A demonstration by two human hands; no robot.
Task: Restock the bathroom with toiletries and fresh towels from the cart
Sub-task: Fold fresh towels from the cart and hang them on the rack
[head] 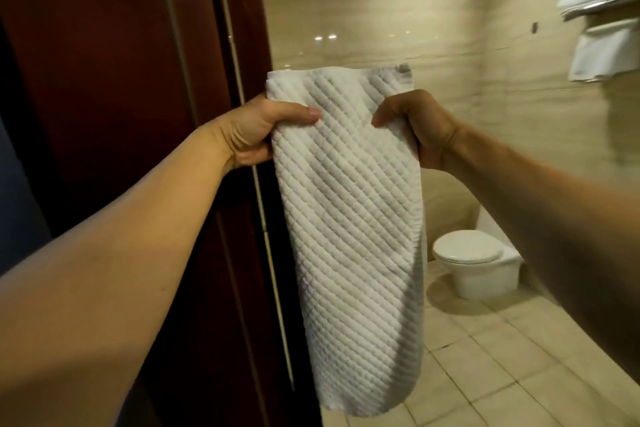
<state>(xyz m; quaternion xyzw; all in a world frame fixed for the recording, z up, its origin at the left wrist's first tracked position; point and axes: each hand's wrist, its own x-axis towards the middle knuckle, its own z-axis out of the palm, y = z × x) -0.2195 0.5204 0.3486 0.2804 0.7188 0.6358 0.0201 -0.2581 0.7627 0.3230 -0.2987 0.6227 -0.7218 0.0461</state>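
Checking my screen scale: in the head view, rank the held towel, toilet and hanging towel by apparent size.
1. held towel, though nearness to the camera inflates it
2. toilet
3. hanging towel, close to the toilet, so unsure

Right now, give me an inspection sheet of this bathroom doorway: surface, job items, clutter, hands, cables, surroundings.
Surface: beige tiled floor, bare where visible.
Job's things: white quilted towel held up, hanging folded in the doorway; more white towels already on the wall rack at upper right.
Clutter: nothing seen.
Hands: left hand grips the towel's upper left edge; right hand pinches its upper right edge.
Cables: nothing seen.
Surroundings: dark red wooden door on the left; white toilet with lid down, beyond the towel; glossy beige wall tiles reflecting ceiling lights.
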